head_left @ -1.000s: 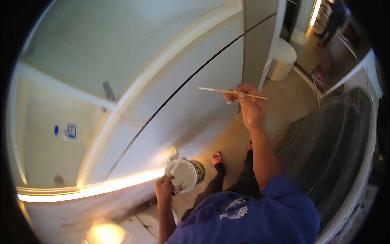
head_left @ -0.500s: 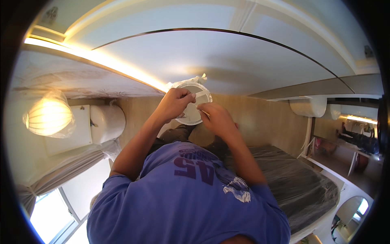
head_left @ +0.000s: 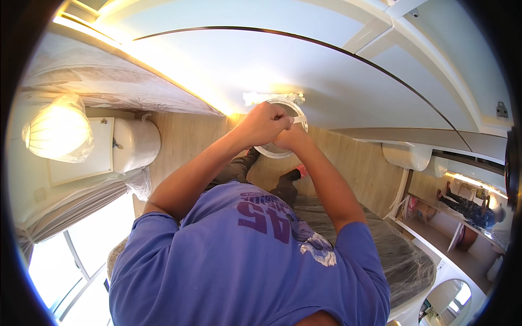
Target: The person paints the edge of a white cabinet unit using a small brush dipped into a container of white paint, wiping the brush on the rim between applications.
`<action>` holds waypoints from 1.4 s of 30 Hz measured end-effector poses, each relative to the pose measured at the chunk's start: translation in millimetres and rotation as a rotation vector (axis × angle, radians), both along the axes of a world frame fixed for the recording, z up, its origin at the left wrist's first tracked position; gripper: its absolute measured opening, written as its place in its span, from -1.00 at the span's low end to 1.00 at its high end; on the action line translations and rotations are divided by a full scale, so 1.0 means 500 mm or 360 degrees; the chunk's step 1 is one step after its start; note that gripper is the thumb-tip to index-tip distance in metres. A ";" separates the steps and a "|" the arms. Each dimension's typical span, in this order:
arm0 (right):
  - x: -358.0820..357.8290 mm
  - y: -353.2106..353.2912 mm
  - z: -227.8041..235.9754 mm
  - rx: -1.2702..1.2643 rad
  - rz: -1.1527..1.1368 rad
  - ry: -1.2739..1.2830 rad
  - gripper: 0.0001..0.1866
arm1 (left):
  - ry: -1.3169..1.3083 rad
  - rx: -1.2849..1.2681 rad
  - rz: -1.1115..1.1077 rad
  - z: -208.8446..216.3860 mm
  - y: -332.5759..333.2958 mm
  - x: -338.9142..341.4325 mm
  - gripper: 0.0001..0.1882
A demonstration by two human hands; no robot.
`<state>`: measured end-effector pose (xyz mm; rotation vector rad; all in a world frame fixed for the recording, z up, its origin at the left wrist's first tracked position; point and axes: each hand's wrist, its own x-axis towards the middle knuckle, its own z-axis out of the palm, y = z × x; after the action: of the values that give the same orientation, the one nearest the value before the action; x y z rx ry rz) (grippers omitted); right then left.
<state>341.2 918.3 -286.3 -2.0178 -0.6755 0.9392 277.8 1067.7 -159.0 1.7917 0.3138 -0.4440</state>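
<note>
While both hands meet out in front of the chest, the left hand (head_left: pixel 262 124) is curled in a fist over the near rim of a round white container (head_left: pixel 278 129), and the right hand (head_left: pixel 291 137) closes on the same rim just beside it, knuckles touching. A pale strip (head_left: pixel 300 120) sticks out between the fingers. One container shows, held up against the white panelled surface (head_left: pixel 304 65) crossed by one dark curved line. Below it lies wood-look flooring (head_left: pixel 353 163). Off to the left, one glowing lamp wrapped in clear plastic (head_left: pixel 57 130) sits beside a white cylindrical bin (head_left: pixel 136 144). Plastic sheeting (head_left: pixel 397 255) covers the surface lower right.
</note>
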 end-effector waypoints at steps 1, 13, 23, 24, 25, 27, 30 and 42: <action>-0.001 0.002 -0.007 0.0086 -0.0014 0.0018 -0.64 | -0.0006 0.0018 -0.0013 0.000 0.000 0.001 -0.63; -0.082 -0.102 0.203 0.0119 0.0223 -0.1074 -0.75 | 0.0026 0.0112 -0.0116 0.021 0.029 0.032 -0.67; -0.175 -0.239 0.257 0.0268 -0.0383 -0.0900 -0.80 | 0.0093 0.0057 -0.0075 0.059 0.015 0.025 -0.68; -0.177 -0.240 0.261 0.0288 -0.0373 -0.0923 -0.81 | 0.0110 0.0042 -0.0068 0.055 0.017 0.023 -0.68; -0.178 -0.240 0.265 0.0308 -0.0361 -0.0947 -0.81 | 0.0126 0.0028 -0.0061 0.054 0.018 0.020 -0.69; -0.178 -0.252 0.280 0.0317 -0.0360 -0.0929 -0.81 | 0.0139 0.0011 -0.0044 0.050 0.018 0.019 -0.67; -0.172 -0.264 0.300 0.0303 -0.0362 -0.0945 -0.82 | 0.0130 0.0024 -0.0045 0.044 0.015 0.021 -0.65; -0.186 -0.255 0.263 0.0477 -0.0819 -0.0791 -0.86 | 0.0090 0.0097 -0.0235 0.059 0.018 0.052 -0.67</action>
<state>248.0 790.8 -155.0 -2.0110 -0.4745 0.0282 303.8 1076.6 -129.6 1.8718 0.2374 -0.5961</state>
